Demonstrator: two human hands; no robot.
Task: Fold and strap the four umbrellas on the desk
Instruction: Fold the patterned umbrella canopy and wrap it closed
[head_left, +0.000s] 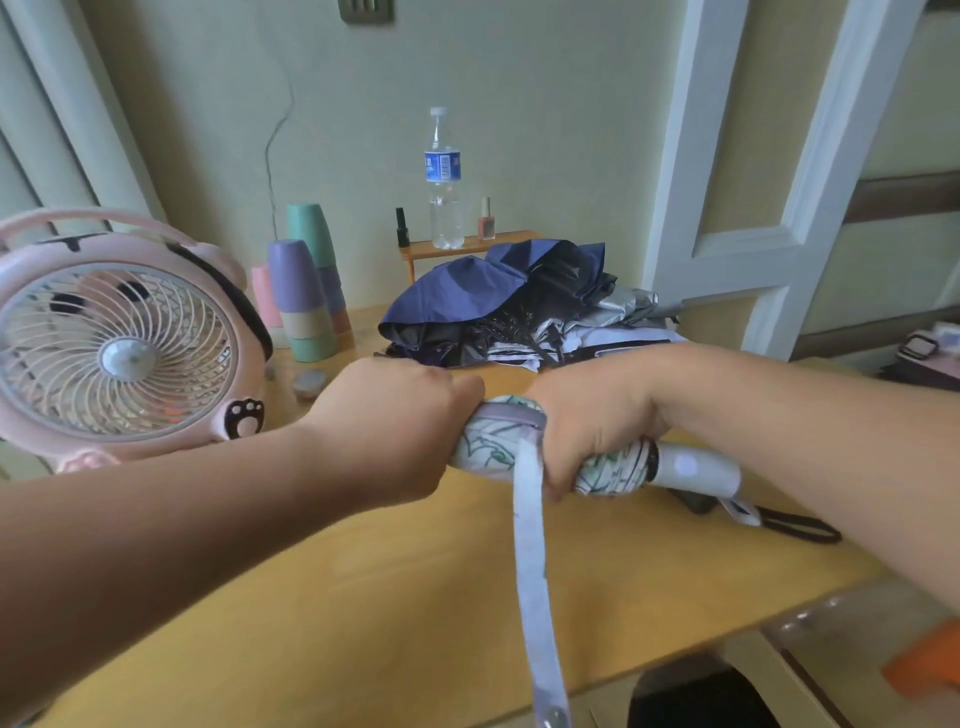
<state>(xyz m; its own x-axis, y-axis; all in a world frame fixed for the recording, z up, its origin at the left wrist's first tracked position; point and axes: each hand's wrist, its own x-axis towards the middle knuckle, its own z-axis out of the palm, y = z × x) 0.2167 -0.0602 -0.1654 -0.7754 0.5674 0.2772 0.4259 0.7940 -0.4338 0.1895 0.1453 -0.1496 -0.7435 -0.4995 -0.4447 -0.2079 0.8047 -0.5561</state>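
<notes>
Head view: left hand (387, 415) fisted, right hand (587, 421) knuckles-up, both grips tight around rolled white leaf-print umbrella (488, 441) above yellow worktop (363, 597); lilac strap (535, 571) dangling.

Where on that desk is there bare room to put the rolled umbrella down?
The near part of the desk, below both arms and left of the hanging strap, is bare. The far side is crowded: fan, stacked cups and a heap of unfolded umbrellas. A black wrist loop lies at the right.

2 hands (395, 415) gripping rolled umbrella (488, 441), strap (532, 545) loose
</notes>
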